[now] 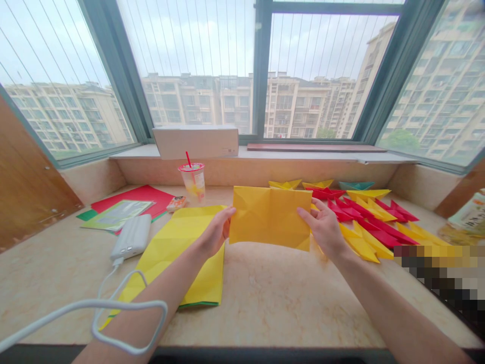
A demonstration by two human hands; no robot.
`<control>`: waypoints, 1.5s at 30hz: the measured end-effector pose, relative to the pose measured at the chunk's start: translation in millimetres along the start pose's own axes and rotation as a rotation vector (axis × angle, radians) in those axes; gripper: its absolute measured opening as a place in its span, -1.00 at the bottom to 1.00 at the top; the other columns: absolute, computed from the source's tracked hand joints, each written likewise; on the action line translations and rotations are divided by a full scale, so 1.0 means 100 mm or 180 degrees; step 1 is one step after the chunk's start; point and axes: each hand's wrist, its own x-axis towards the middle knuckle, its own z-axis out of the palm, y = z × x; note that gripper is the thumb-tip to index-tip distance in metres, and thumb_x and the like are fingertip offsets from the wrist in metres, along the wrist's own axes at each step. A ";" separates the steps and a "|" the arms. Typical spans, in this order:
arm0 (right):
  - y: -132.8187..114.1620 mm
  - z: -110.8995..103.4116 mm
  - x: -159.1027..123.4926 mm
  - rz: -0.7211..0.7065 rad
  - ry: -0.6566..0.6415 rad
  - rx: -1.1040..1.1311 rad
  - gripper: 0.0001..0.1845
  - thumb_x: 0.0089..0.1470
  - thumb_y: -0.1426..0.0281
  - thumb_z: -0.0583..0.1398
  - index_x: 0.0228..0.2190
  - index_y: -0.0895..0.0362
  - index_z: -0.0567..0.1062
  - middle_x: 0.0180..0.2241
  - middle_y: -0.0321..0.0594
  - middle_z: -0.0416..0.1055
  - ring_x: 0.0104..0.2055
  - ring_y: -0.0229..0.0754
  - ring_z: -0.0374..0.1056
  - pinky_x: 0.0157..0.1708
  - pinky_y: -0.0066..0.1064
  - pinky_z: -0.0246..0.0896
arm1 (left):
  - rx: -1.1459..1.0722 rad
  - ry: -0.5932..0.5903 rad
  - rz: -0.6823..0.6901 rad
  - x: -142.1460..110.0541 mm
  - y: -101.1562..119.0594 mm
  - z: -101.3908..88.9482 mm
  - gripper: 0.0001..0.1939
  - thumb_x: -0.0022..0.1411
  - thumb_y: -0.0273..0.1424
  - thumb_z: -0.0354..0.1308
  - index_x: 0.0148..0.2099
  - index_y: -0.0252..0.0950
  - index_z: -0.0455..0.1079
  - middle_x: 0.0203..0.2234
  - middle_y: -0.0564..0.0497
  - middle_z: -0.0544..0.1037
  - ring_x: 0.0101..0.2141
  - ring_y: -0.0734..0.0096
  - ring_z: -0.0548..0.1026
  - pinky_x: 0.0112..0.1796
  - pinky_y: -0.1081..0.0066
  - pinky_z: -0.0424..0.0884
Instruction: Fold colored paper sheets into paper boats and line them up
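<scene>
I hold an orange-yellow folded sheet of paper [270, 216] up above the marble counter. My left hand [216, 231] pinches its left edge, and my right hand [323, 227] grips its right edge with the fingers behind and thumb in front. The sheet is creased and roughly rectangular. Under my left forearm lies a stack of bright yellow sheets [181, 253] flat on the counter, with a green sheet showing beneath its lower edge.
Several folded red and yellow paper boats [364, 217] lie at the right, one teal boat [356, 185] behind them. A plastic cup with a red straw [193, 181], a white power bank [132, 236] with cable, red paper [141, 198] and a cardboard box [196, 141] stand left and behind.
</scene>
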 end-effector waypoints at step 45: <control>0.07 -0.05 -0.13 -0.1379 -0.1411 -0.1962 -0.48 0.25 0.08 0.10 0.18 -0.06 0.37 0.22 -0.13 0.28 0.28 0.06 0.15 0.28 -0.05 0.01 | 0.1563 -0.1098 0.0276 -0.17 0.06 0.05 -0.41 0.26 -0.26 0.21 0.32 -0.10 0.23 0.26 -0.05 0.32 0.22 0.06 0.30 0.18 0.21 0.24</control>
